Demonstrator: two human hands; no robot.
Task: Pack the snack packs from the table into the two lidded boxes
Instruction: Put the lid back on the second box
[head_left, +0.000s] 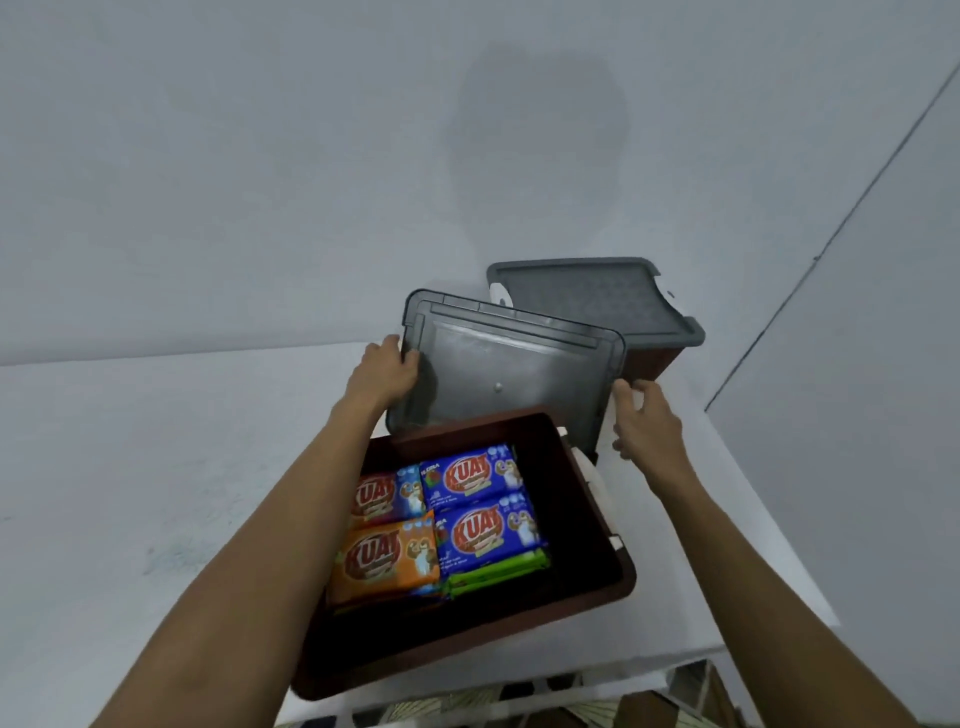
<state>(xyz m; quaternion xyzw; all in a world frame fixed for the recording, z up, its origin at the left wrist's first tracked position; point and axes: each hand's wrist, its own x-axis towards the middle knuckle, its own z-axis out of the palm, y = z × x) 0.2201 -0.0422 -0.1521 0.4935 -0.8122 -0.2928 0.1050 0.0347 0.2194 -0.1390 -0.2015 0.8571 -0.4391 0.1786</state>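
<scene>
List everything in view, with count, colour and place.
packs: at least five, blue, orange and green, inside the open box
open box: one, brown, near table edge
lid: one, grey, held tilted above the open box's far side
closed box: one, brown with a grey top, behind, at the wall
table: one, white, under both boxes
wall: pale grey, behind
left hand: grips the lid's left edge
right hand: holds the lid's right edge

snack packs (457, 514) in near box (597, 582), lidded box (649, 358) behind
</scene>
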